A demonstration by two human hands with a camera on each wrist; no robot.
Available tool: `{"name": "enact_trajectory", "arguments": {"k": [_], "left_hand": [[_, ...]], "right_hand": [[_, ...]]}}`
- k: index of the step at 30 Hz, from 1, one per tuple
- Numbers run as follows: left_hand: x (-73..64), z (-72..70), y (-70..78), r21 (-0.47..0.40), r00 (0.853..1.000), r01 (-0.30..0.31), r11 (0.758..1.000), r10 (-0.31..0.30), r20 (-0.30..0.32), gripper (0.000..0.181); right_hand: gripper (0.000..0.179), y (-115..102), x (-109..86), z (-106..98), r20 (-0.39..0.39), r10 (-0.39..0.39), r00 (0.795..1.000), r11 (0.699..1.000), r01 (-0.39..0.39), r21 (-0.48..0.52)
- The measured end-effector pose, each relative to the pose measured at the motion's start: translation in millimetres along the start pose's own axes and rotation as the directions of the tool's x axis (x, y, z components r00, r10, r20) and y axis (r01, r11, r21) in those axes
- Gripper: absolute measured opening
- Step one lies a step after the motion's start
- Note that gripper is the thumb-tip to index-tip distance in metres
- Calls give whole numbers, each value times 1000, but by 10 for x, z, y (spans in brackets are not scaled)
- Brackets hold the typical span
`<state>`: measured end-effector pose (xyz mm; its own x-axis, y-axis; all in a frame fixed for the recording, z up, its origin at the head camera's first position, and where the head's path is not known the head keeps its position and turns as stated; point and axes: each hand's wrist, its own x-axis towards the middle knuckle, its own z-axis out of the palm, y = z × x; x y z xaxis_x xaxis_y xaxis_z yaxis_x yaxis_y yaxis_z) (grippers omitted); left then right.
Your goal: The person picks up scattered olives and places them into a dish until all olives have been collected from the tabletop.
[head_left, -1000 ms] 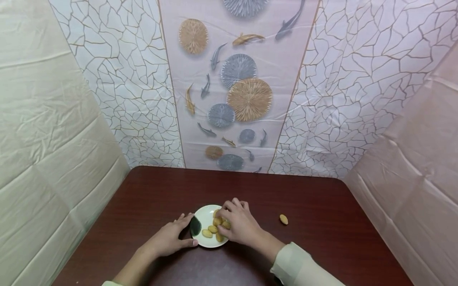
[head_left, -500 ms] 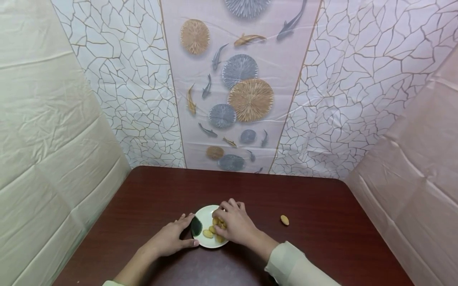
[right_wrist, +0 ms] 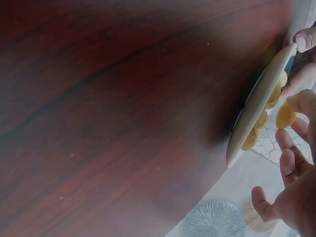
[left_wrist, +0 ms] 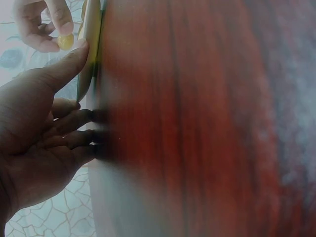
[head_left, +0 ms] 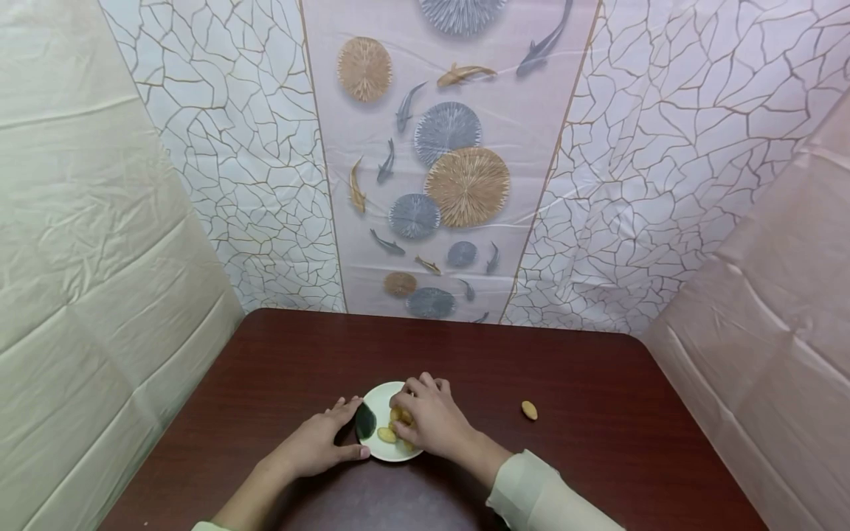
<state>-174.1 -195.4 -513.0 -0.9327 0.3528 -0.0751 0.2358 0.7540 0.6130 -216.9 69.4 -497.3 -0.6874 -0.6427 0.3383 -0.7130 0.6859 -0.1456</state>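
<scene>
A small white plate [head_left: 380, 397] with a dark green patch [head_left: 366, 421] at its left edge bears several yellow, almond-shaped pieces [head_left: 387, 435]. My left hand [head_left: 312, 441] touches the plate's left rim, thumb at the near side and fingers stretched toward the far side. Over the plate's right half is my right hand [head_left: 438, 422]. In the right wrist view, it pinches one yellow almond-shaped piece [right_wrist: 286, 116] between thumb and fingers, just above the others on the plate. From the head, the right hand hides part of the pile.
One more almond-shaped piece [head_left: 529, 410] lies alone on the dark red-brown wooden table [head_left: 598, 457], to the right of the plate. Patterned cloth [head_left: 425, 243] hangs behind the table, with pale cloth at both sides.
My right hand has shifted slightly left over the plate, its fingers now covering more of the pieces. The left hand keeps its place at the rim.
</scene>
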Motion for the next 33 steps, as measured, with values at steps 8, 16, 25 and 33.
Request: {"name": "enact_trajectory", "arguments": {"k": [8, 16, 25, 33], "left_hand": [[0, 5, 0, -3, 1000, 0, 1000, 0, 0, 103], [-7, 10, -4, -1, 1000, -5, 1000, 5, -8, 103], [3, 18, -23, 4, 1000, -4, 1000, 4, -15, 104], [2, 11, -11, 4, 1000, -7, 1000, 7, -13, 104]], "right_hand": [[23, -14, 5, 50, -14, -23, 1000, 1000, 23, -10], [22, -9, 18, 62, -5, -20, 1000, 1000, 19, -25], [21, -15, 27, 76, 10, -13, 1000, 1000, 13, -21], [22, -6, 42, 95, 25, 0, 1000, 999, 1, -34]]}}
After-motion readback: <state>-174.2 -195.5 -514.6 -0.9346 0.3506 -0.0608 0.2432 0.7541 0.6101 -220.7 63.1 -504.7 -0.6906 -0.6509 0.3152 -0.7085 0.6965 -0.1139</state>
